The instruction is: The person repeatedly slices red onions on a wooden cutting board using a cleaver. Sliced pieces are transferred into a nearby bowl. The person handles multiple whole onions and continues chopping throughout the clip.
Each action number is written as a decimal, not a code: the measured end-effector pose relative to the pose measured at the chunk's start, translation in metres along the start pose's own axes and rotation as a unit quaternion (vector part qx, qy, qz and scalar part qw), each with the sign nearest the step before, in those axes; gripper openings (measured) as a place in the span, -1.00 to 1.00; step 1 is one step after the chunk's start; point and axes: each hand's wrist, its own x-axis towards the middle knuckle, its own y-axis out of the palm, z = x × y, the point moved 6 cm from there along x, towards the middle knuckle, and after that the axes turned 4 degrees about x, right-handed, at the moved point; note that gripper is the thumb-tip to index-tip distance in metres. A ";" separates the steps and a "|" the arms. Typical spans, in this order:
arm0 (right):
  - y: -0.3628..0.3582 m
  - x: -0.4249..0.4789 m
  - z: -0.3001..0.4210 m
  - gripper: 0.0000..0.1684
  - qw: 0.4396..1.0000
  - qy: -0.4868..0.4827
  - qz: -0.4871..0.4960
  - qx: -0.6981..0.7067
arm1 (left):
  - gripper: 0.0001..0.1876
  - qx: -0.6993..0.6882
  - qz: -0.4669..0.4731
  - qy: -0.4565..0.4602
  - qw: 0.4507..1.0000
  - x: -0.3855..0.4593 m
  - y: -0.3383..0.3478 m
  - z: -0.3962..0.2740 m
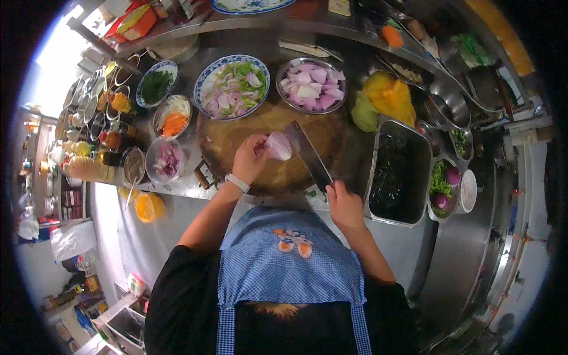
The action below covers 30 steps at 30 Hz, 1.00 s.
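Observation:
My left hand [251,159] holds a piece of red onion [279,146] over a round wooden chopping block [270,177]. A cleaver [310,155] is gripped by its handle in my right hand [345,204]. Its broad blade slants up and left across the block, close to the right side of the onion. Behind the onion, a metal bowl [311,84] is heaped with cut onion chunks. To its left, a blue-and-white patterned bowl [231,87] holds sliced onion mixed with green strips.
On the left stand a bowl of chopped greens [156,84], a bowl of orange and white shreds [173,120] and a plastic tub of onion pieces [165,160]. To the right are a yellow bag [390,95] and a deep metal pan [399,171] with dark contents. A shelf edge [266,27] crosses the back.

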 end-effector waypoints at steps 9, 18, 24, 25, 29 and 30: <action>0.005 -0.009 0.025 -0.71 0.995 0.005 0.060 -0.076 | -0.55 0.021 0.000 0.037 0.999 -0.011 -0.008 -0.004; 0.001 -0.017 0.026 -0.75 0.997 -0.014 0.054 -0.055 | -0.60 0.042 -0.027 0.027 0.998 -0.019 -0.010 -0.004; -0.001 -0.005 0.033 -0.81 0.991 0.005 0.107 -0.086 | -0.63 0.028 -0.062 0.037 0.997 -0.014 -0.006 -0.006; -0.001 -0.002 0.035 -0.81 0.990 -0.003 0.110 -0.089 | -0.64 0.035 -0.065 0.043 0.996 -0.012 -0.006 -0.007; 0.012 0.016 0.038 -0.80 0.978 -0.010 0.163 -0.127 | -0.65 0.031 -0.065 0.043 0.996 -0.008 -0.007 -0.012; 0.019 0.024 0.039 -0.80 0.978 -0.014 0.168 -0.122 | -0.65 0.036 -0.069 0.044 0.996 -0.007 -0.007 -0.013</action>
